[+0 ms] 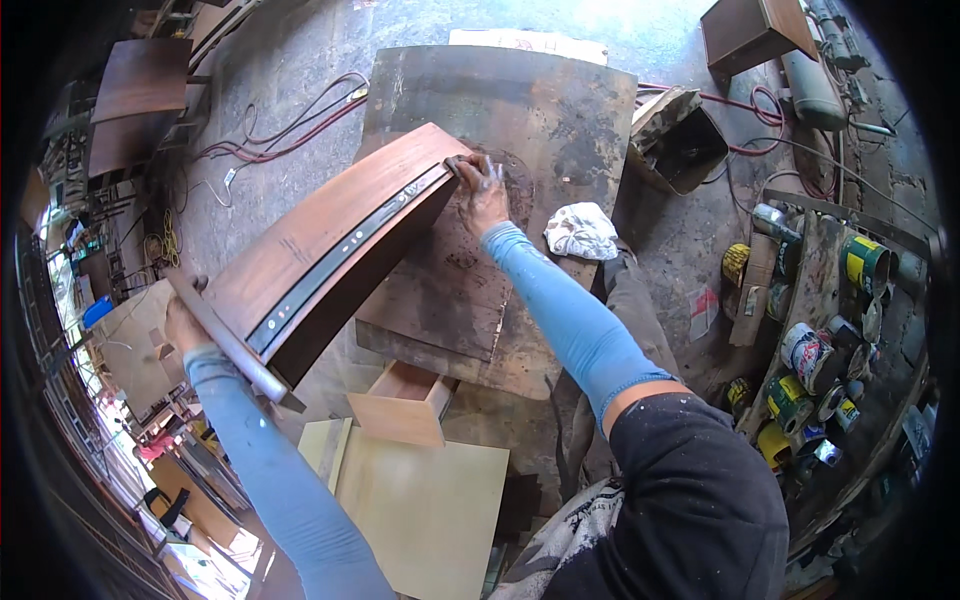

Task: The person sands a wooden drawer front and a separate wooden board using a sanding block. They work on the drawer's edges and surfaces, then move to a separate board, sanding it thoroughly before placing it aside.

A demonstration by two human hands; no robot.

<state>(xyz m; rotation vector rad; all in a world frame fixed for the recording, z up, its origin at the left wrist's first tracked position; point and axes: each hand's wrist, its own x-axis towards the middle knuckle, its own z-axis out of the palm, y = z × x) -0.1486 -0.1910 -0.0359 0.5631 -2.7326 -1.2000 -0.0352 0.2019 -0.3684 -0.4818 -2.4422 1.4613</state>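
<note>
A reddish-brown wooden drawer [330,215] is held tilted over the stained work board [570,110], one side facing up. Along that side runs a dark metal drawer slide [350,245]. My left hand [182,318] is closed around the edge of the drawer's front panel [225,335], its fingers partly hidden behind it. At the other end, my right hand [482,190] grips the far corner near the end of the slide, fingers bent over the edge. A crumpled white cloth [582,231] lies on the board, right of my right forearm.
Below the board are a pale wooden drawer [405,400] and a light panel [430,510]. Several paint cans [806,355] crowd a rack at the right. An open square tin [685,145] stands by the board's right edge. Red hoses [270,145] cross the floor.
</note>
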